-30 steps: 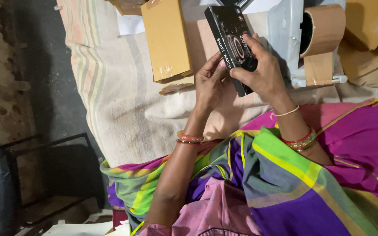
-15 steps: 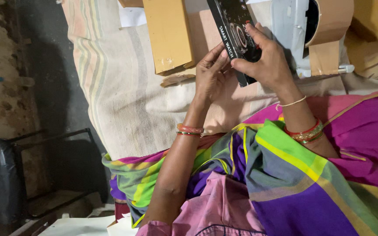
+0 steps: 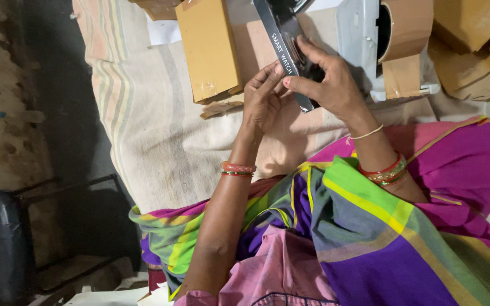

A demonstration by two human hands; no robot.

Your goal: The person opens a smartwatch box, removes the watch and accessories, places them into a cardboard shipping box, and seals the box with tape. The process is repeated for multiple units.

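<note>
Fingers, head view: right hand [image 3: 330, 85] wraps the black box [image 3: 288, 48], thumb on its near left edge, fingers curled across its face; left hand [image 3: 261, 102] has its fingers bent, tips pressing the box's left side.
Box place: held above the striped cloth [image 3: 143, 124], at the far middle of the view, top end cut by the frame.
Box axis: long axis runs from far left to near right, tilted; narrow side faces the camera.
Edges: brown carton [image 3: 208, 48] lies just left of the box; tape dispenser [image 3: 395, 48] just right, more cartons [image 3: 472, 34] beyond.
Open room: bare cloth lies left and near of the hands; dark floor [image 3: 58, 113] past the cloth's left edge.
Near side: sari [image 3: 370, 238] over the lap.
</note>
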